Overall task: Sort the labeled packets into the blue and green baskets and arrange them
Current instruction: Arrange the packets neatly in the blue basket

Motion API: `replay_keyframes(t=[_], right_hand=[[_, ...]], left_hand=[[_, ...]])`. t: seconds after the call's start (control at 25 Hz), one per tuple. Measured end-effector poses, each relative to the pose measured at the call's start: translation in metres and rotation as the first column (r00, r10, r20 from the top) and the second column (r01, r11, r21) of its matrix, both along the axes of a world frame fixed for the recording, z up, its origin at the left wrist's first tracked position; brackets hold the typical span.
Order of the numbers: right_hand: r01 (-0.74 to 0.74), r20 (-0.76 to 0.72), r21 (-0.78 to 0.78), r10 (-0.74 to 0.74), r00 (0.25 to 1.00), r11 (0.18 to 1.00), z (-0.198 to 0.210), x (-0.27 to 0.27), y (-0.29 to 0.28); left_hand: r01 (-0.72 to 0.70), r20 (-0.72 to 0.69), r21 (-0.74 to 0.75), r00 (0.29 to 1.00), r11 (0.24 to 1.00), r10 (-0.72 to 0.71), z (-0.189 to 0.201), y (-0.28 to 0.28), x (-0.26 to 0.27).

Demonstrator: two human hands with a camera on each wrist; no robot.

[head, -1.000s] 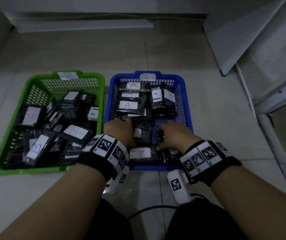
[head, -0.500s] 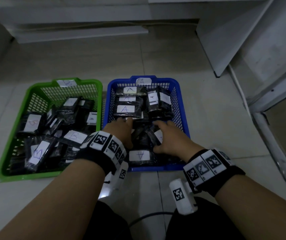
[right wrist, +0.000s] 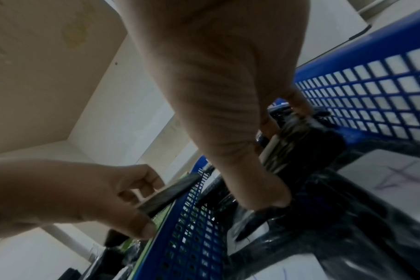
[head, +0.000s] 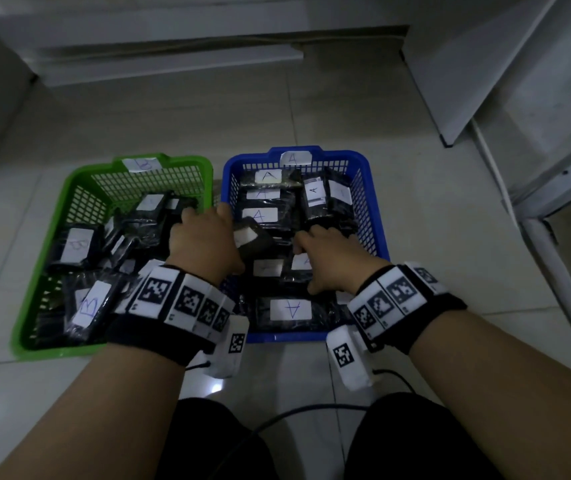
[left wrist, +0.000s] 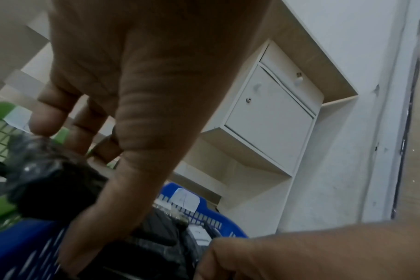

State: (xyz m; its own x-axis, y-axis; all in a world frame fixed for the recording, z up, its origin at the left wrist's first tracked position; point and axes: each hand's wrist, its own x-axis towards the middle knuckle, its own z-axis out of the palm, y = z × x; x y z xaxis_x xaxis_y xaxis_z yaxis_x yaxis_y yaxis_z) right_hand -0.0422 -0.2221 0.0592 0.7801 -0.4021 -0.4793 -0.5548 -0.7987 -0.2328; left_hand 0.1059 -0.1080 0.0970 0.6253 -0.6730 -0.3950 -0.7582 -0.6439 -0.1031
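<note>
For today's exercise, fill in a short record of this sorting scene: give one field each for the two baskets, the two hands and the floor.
green basket: on the left, tagged B, holds black packets lying loosely piled
blue basket: on the right, tagged A, holds black packets labeled A
left hand: over the baskets' shared edge, grips a black packet
right hand: inside the blue basket, fingers curled on a packet there
floor: pale tiles, both baskets side by side on it

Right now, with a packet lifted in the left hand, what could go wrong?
1. The left hand pinches the packet over the wall between the baskets; its label is unreadable, so it could get missorted.
2. The right hand grips a packet in the crowded blue basket and may disturb the stacked ones.
</note>
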Motion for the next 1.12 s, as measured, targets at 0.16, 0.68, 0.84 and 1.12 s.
replay_keyframes(t=[0.16,0.68,0.84,1.12], right_hand=[[-0.068,0.132,0.153,0.048,0.99,0.986,-0.006,0.009,0.001],[0.565,-0.18,0.554,-0.574,0.799,0.612,0.001,-0.029,-0.005],[0.472,-0.281,0.531,-0.38,0.882,0.704,0.001,-0.035,0.021],[0.135,-0.258,0.0,-0.131,0.957,0.991,-0.001,-0.031,0.011]], left_hand=[[0.06,-0.108,-0.208,0.991,0.976,-0.084,-0.005,0.001,0.011],[0.209,-0.103,-0.227,0.966,0.951,-0.236,-0.041,-0.007,-0.022],[0.096,-0.149,-0.243,0.98,0.965,-0.135,-0.036,0.005,-0.006],[0.102,-0.129,-0.278,0.981,0.955,-0.142,-0.037,0.018,-0.016]])
